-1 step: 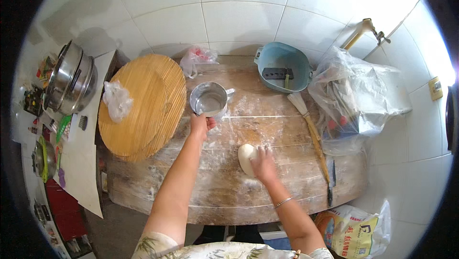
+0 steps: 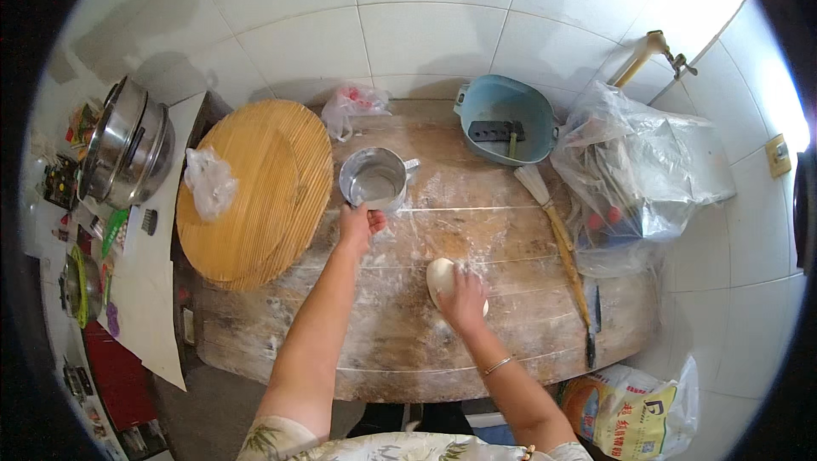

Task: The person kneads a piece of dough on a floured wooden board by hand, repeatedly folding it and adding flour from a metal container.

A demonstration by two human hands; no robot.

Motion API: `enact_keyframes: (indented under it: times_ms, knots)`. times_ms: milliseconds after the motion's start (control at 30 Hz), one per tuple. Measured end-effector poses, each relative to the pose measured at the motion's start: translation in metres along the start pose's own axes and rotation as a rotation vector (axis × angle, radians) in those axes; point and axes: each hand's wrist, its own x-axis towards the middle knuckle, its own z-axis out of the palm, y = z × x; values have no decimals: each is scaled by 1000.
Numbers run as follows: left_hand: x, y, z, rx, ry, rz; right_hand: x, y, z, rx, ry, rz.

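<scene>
Dough is seen in the head view, pressed against a wooden table just right of the surface's middle, slightly toward its near edge. It is covered in part by the right hand, laid over its top from the near side; pale dough is left exposed on both sides, and whether the fingers are closed around it cannot be told. A round metal pot is set left of the middle, toward the far edge. Its near side is touched by the left hand, its fingers curled; how firmly the pot is gripped cannot be told. By the far edge, right of the middle, a blue basin is placed. Along the right edge, a brush and a knife are laid. Round wooden boards are propped at the left edge, topped by a plastic bag. White powder is scattered across the surface.
</scene>
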Motion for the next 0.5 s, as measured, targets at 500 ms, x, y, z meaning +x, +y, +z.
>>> enact_keyframes:
  times_ms: [500]
  knots:
    - [-17,-82,-5,1615,163,507,138,47,-7,281,391,51]
